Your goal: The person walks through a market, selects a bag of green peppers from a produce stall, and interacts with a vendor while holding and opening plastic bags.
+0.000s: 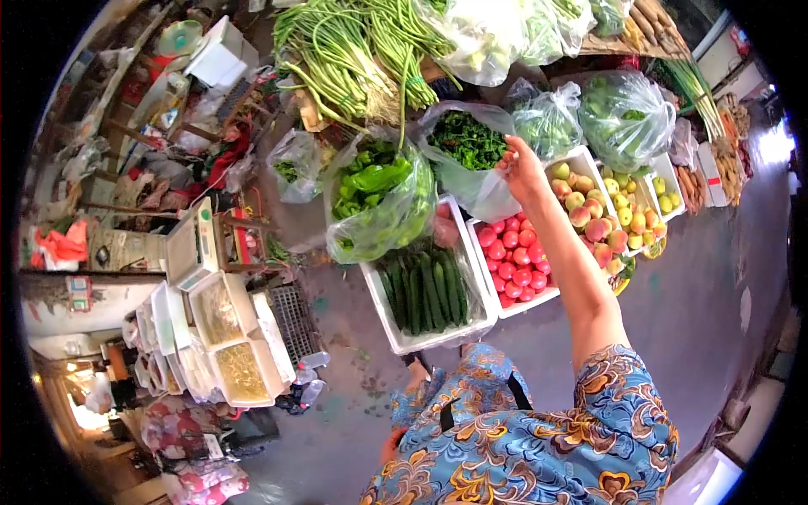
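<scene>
My right hand [523, 171] reaches forward to the right rim of a clear plastic bag [492, 192] of dark leafy greens [470, 139]. Its fingers are curled in and look closed on the bag's edge, though the fingertips are partly hidden. Below it, round red tomatoes [511, 259] fill a white foam box. Peaches [581, 202] lie in a box to the right of my forearm. Part of my left hand [391, 446] shows low by my waist against the patterned clothing; its fingers cannot be made out.
A foam box of cucumbers [423, 290] stands before me, with a bag of green peppers [374, 189] behind it. Long green stalks [353, 59] lie at the back. Pears [623, 187] sit to the right. On the left are a scale [192, 244] and tubs of sprouts [244, 373].
</scene>
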Motion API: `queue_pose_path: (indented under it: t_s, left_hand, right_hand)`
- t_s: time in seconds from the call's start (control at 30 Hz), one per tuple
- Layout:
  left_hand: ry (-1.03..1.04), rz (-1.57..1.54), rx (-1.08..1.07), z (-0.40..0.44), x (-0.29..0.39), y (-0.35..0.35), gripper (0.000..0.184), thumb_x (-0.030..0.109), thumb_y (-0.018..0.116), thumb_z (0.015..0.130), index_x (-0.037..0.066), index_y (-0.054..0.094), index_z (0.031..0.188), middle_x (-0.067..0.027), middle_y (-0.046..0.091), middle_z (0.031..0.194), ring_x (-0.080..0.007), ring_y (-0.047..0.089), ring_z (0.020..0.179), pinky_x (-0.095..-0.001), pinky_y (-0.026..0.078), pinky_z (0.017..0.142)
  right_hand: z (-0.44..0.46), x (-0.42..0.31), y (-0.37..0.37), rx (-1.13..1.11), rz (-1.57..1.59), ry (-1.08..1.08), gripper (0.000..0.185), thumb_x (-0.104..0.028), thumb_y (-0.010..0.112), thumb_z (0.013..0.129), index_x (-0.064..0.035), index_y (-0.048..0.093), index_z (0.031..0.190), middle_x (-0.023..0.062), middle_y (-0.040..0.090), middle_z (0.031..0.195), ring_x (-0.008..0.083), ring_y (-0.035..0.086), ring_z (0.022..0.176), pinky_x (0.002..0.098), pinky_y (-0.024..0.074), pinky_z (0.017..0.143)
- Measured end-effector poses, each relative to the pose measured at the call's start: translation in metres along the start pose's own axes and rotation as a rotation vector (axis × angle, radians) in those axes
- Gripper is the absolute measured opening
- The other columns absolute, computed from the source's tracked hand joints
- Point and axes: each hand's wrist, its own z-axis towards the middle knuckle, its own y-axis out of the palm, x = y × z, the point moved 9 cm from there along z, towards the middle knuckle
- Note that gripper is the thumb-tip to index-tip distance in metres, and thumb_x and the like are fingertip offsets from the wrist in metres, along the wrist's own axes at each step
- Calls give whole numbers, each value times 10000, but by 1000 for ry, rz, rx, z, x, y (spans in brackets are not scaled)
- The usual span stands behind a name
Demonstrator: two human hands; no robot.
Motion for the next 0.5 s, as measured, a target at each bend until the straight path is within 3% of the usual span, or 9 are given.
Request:
queue_pose_path:
  t_s: [0.07, 0.13, 0.17, 0.2, 0.3, 0.37, 0.43, 0.5]
  left_hand:
    - [-26, -81, 12, -5, 16, 5, 421, 75, 716, 801, 12, 595, 1199, -87, 654, 1069, -179, 606, 980, -308, 467, 895]
    - [137, 167, 77, -16, 44, 5, 385, 75, 698, 817, 6, 600, 1183, -81, 655, 1061, -176, 606, 975, -302, 464, 888]
    - [162, 145, 95, -5, 30, -4, 355, 55, 677, 835, -3, 600, 1176, -76, 654, 1067, -176, 604, 986, -304, 464, 889]
    - [165, 138, 92, 7, 14, -12, 355, 55, 677, 835, -3, 600, 1176, -76, 654, 1067, -176, 604, 986, -304, 464, 889]
    - [457, 113, 16, 52, -20, -33, 286, 7, 607, 876, -14, 604, 1161, -72, 645, 1085, -168, 597, 1004, -304, 463, 893]
    - [368, 427, -49, 53, 38, -24, 267, 19, 605, 887, -20, 612, 1151, -68, 641, 1107, -162, 592, 1020, -305, 466, 896]
    - [194, 350, -90, 51, 84, -5, 315, 59, 615, 901, -3, 584, 1208, -70, 627, 1154, -158, 592, 1025, -309, 476, 897]
    - [284, 116, -107, 77, 116, 3, 433, 122, 628, 906, 42, 506, 1313, -19, 624, 1103, -115, 566, 1006, -276, 479, 841]
  right_hand:
    - [-15, -30, 27, -42, -5, -51, 190, -228, 690, 839, -147, 519, 815, -15, 511, 639, 150, 524, 564, 297, 482, 598]
    - [-45, -68, 59, -149, 47, -120, 180, -216, 679, 849, -143, 524, 790, -2, 534, 645, 165, 546, 583, 306, 485, 602]
    - [-62, -82, 71, -202, 84, -104, 175, -228, 668, 861, -131, 541, 789, 10, 558, 650, 185, 571, 600, 309, 493, 617]
    - [-84, -95, 82, -236, 59, -98, 174, -238, 653, 873, -124, 546, 798, -2, 526, 642, 170, 545, 613, 292, 493, 653]
    - [-170, -134, 113, -461, 154, -141, 178, -231, 613, 896, -108, 534, 796, -18, 439, 662, 139, 449, 614, 298, 469, 733]
    - [-218, -158, 119, -555, 185, -176, 170, -205, 572, 917, -73, 523, 822, -20, 400, 694, 114, 382, 612, 293, 417, 790]
    - [-274, -171, 130, -584, 222, -185, 149, -148, 530, 923, -96, 470, 796, -42, 362, 686, 91, 353, 618, 314, 406, 754]
    - [-313, -173, 132, -628, 239, -181, 130, -133, 521, 922, -83, 470, 814, -41, 353, 699, 86, 346, 626, 301, 391, 726]
